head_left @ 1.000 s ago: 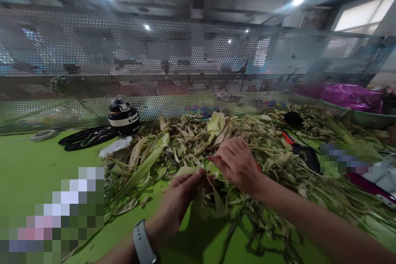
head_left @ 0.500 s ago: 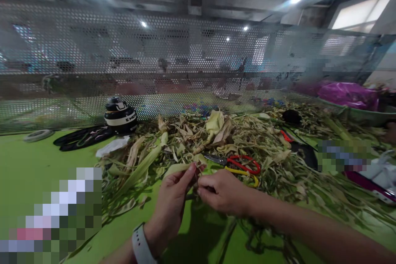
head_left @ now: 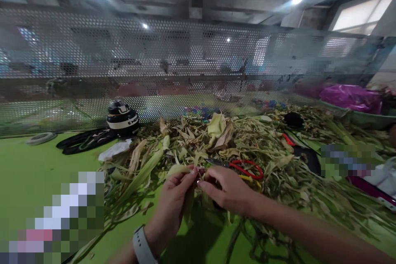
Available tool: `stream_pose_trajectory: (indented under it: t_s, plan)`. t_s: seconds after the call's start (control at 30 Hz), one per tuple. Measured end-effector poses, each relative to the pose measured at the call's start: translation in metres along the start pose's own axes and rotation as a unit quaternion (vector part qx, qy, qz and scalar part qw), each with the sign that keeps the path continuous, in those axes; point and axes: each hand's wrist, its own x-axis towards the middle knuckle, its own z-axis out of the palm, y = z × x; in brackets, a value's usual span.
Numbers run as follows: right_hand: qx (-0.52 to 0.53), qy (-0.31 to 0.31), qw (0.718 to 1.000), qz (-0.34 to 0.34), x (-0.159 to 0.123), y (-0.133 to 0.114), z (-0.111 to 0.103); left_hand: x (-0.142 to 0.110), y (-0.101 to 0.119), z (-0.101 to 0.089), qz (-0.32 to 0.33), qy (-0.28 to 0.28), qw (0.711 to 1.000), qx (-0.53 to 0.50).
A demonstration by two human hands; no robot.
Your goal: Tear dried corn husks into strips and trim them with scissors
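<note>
My left hand [head_left: 173,200], with a pale wristband on its wrist, pinches a pale green strip of corn husk [head_left: 178,169] between thumb and fingertips. Close beside it, my right hand [head_left: 227,187] has bent fingers meeting at the same spot, pinching the husk's thin end; the exact grip is partly hidden. Strips of husk also hang below the fingers. Just beyond my right hand lie scissors [head_left: 224,163] with one red and one yellow handle. A heap of dry and green husks [head_left: 272,144] spreads behind and to the right of both hands.
On the green table [head_left: 27,165], a black bottle [head_left: 123,123] stands at the back left, near a black strap [head_left: 82,140] and a white ring [head_left: 41,138]. A perforated screen [head_left: 173,53] runs behind. At right are a purple bag [head_left: 351,98] and a dark pink object [head_left: 369,187].
My right hand has shifted slightly up, its fist loosening so thumb and fingers part somewhat. More husk strips now show below the hands. My left hand keeps its pinch. The view moved slightly.
</note>
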Motion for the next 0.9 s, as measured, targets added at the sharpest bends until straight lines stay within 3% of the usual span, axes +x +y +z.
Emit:
stream_pose_trajectory:
  t_s: [0.13, 0.23, 0.37, 0.6, 0.7, 0.8, 0.83, 0.9]
  plan:
    - [0.046, -0.041, 0.998, -0.007, -0.001, 0.002, 0.011, 0.002, -0.002, -0.001, 0.012, 0.014, 1.000, 0.014]
    - [0.008, -0.039, 0.996, -0.076, -0.002, 0.000, 0.013, -0.001, -0.003, 0.000, 0.015, 0.013, 0.999, 0.030]
    - [-0.044, -0.097, 0.983, -0.147, -0.004, -0.002, 0.012, -0.003, -0.005, 0.003, 0.002, 0.026, 0.999, 0.021]
    - [-0.063, -0.108, 0.980, -0.156, -0.007, 0.000, 0.012, 0.000, -0.005, 0.001, 0.008, 0.050, 0.994, 0.092]
    - [-0.025, -0.054, 0.991, -0.119, -0.006, -0.001, 0.003, 0.002, -0.002, -0.002, 0.015, 0.023, 0.988, 0.151]
    - [-0.010, 0.072, 0.994, -0.084, 0.001, 0.002, -0.013, 0.003, -0.002, -0.004, 0.017, -0.024, 0.982, 0.185]
    - [-0.020, 0.087, 0.993, -0.074, 0.004, 0.004, -0.018, 0.004, -0.003, -0.005, 0.023, -0.039, 0.981, 0.191]
    - [-0.039, 0.056, 0.996, -0.057, 0.009, 0.010, -0.024, 0.005, -0.005, -0.006, 0.036, -0.065, 0.977, 0.201]
